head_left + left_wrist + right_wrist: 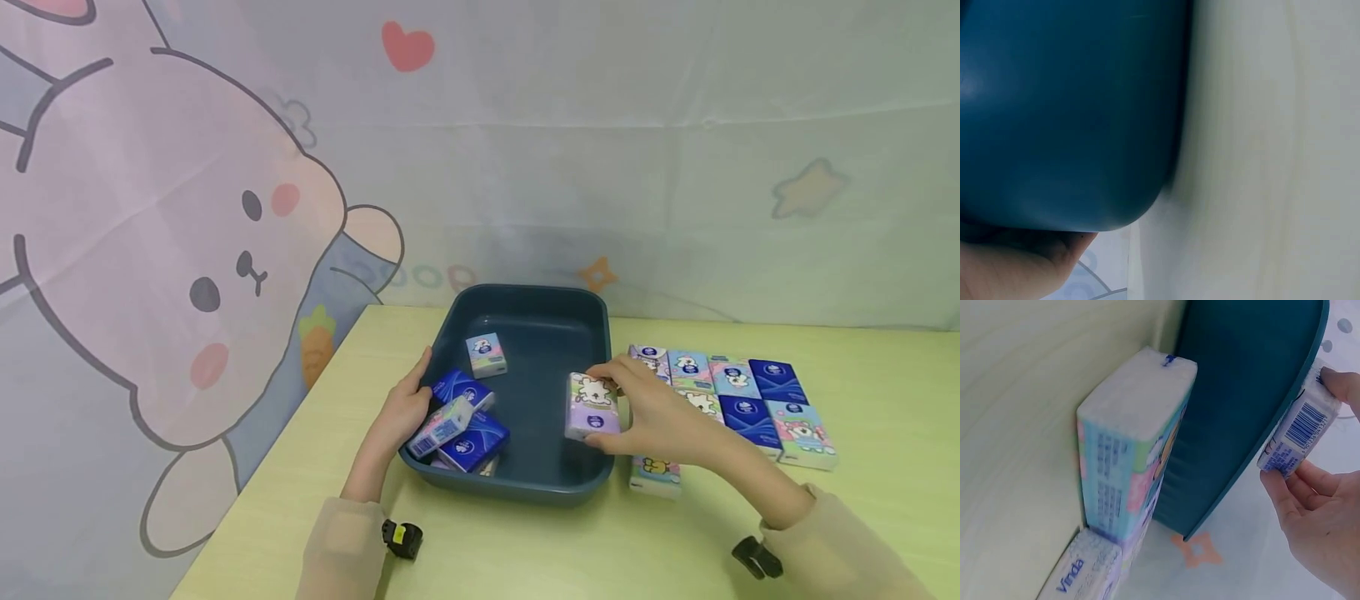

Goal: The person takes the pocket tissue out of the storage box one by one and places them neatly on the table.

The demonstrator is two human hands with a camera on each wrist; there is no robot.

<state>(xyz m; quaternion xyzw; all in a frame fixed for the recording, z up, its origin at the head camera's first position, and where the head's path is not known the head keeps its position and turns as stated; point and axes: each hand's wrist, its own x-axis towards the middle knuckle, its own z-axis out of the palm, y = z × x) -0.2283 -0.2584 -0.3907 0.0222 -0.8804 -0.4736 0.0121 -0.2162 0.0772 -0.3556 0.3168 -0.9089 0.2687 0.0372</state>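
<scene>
Right sleeve (847,542), purple pack (588,408) lengthwise toward backdrop (675,150)

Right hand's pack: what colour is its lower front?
The pack is light purple there, clearest in head view.

Pale yellow-green table (577,554) before a creased pastel cloth (600,167) with a large cartoon animal (165,217) and red heart (408,47).

beige sleeves (343,546), black wrist devices (757,557), yellow patch (399,534) on the left one
</scene>
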